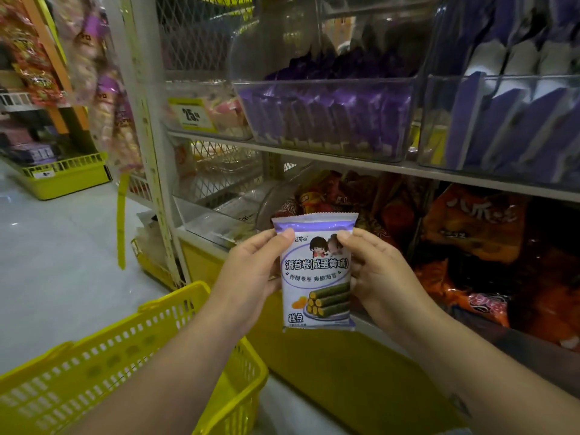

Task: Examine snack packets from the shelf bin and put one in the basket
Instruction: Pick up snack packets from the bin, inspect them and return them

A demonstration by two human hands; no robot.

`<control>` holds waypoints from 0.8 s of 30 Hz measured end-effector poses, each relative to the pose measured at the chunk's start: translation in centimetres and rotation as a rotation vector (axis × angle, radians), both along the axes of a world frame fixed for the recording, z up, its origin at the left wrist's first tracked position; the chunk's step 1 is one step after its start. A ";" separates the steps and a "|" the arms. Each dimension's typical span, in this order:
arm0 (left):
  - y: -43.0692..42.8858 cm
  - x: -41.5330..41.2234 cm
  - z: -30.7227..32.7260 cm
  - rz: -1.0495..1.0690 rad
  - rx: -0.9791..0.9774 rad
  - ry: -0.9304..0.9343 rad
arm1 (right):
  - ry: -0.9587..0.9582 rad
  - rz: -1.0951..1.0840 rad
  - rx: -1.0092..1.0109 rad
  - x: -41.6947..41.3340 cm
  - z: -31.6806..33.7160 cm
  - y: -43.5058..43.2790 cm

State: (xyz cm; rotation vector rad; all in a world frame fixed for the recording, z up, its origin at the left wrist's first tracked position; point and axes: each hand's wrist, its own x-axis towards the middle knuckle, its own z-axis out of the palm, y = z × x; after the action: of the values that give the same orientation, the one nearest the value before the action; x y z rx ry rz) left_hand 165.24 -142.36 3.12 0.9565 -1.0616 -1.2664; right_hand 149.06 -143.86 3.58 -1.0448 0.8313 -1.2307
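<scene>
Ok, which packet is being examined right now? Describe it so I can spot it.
Find the white shelf, then look below its front edge, right of the yellow basket. There the left hand and right hand hold one packet upright. It is pale lilac and white with green rolls pictured, unlike the purple packets above and the orange bags behind.

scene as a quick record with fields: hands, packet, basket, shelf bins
packet: snack packet, upright, printed front facing the camera
left hand: grips the packet's left edge
right hand: grips the packet's right edge
basket: yellow basket, lower left of the packet
upper bin: clear bin holding purple packets
lower shelf: orange packets
</scene>
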 end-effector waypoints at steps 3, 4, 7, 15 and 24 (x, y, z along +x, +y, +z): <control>0.0 -0.1 0.0 -0.005 0.041 0.027 | 0.022 -0.019 0.038 -0.2 0.1 0.4; 0.0 -0.1 0.0 -0.003 0.050 0.035 | 0.025 -0.016 0.059 -0.2 0.1 0.6; 0.2 -0.2 0.1 -0.003 0.060 0.079 | 0.015 -0.017 0.102 0.1 0.2 1.0; 0.3 -0.4 0.1 0.076 0.095 0.119 | -0.091 0.002 0.099 0.2 0.1 1.0; 0.4 -0.7 0.3 0.111 0.039 0.102 | -0.041 -0.049 0.083 0.0 0.5 1.2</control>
State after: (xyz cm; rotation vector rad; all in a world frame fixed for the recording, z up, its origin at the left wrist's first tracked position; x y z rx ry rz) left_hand 164.57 -141.93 3.39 0.9569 -0.8958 -1.2349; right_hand 149.08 -142.68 4.08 -0.9339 0.8734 -1.2442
